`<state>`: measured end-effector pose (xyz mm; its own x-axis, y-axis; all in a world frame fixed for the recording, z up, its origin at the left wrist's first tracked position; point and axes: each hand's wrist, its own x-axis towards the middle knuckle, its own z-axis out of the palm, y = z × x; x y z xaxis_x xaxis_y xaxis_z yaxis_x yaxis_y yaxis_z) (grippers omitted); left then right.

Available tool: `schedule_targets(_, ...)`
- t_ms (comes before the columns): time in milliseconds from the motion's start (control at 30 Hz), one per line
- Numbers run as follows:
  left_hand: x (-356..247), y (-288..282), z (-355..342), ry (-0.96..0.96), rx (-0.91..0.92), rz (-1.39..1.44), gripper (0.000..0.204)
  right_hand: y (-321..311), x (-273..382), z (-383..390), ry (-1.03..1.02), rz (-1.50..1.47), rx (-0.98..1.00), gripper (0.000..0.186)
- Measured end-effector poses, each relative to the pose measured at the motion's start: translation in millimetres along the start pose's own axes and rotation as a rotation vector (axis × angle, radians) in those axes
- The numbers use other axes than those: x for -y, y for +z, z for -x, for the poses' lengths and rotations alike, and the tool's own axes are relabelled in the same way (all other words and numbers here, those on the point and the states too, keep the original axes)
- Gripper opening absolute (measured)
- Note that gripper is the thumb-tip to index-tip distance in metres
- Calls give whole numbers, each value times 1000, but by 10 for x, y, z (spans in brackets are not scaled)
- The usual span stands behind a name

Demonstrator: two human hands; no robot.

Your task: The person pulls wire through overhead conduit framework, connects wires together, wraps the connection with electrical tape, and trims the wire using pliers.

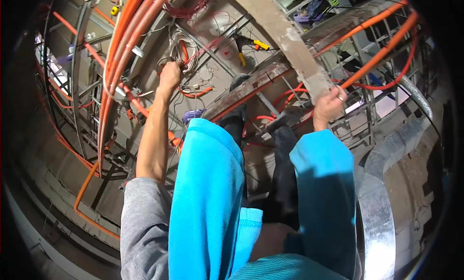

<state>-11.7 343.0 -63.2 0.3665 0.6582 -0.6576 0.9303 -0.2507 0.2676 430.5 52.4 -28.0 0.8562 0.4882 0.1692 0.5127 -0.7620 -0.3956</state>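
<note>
Left hand (171, 76): fingers curled beside pale cable coil (192, 55), cannot tell if clamped | Right hand (330, 105): touching near end of long flat beam (286, 38), grip unclear | Beam: slants from upper edge, coil lying left

The left arm (153, 140) reaches forward, forearm bare, with the left hand (171, 75) curled. The right arm (323, 159) also extends forward, the right hand (329, 105) loosely bent.
</note>
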Motion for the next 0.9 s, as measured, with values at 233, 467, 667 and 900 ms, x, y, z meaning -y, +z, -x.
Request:
schedule_targets(233,-575,-828,1430,-110,-388,779,29,-1090,158,-89,49,-233,233,21)
schedule_targets(467,-1531,-1742,3137,-53,-634,1189,26,-2993,-227,213,305,-746,561,18)
schedule_targets(667,-2242,-2696,4858,32,-762,1381,26,-4393,-101,168,585,-1069,703,16)
schedule_targets(900,-2888,-4072,6118,735,-820,1217,28,-5473,44,-16,640,-1129,733,31)
